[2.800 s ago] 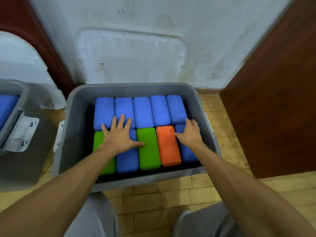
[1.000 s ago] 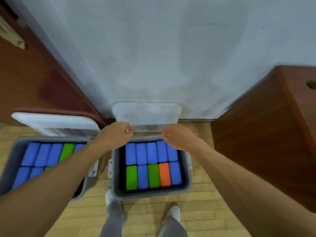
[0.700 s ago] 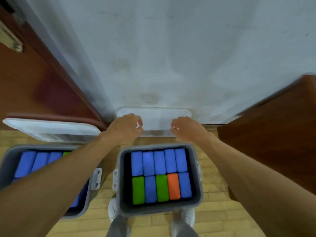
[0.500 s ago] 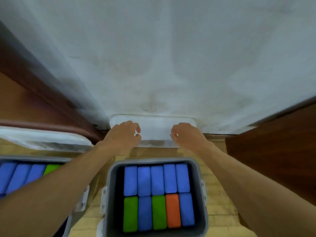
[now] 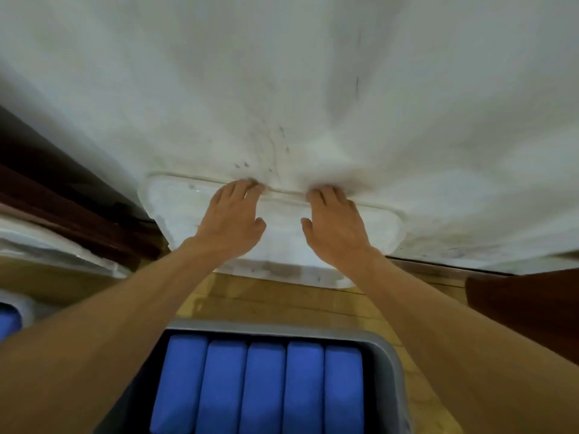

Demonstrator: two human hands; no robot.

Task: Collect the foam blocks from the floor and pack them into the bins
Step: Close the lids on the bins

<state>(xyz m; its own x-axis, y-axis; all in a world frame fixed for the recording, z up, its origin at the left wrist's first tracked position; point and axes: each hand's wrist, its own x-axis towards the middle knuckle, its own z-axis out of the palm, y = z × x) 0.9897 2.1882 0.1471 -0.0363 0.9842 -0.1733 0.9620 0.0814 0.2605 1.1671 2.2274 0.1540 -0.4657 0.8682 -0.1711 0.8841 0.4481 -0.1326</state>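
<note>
Gripping one lid: left hand, right hand; bin shows five blocks.

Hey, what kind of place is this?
Probably an indoor room corner used for storage or play: wood-strip floor, scuffed white wall, and a grey bin packed with blue foam blocks.

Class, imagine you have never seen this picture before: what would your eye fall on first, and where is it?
Two bare forearms reach up the middle, with the left hand and right hand laid on a white lid standing against the pale wall, fingertips at its top edge. Bottom centre, a row of bright blue foam blocks sits in the grey bin.
</note>
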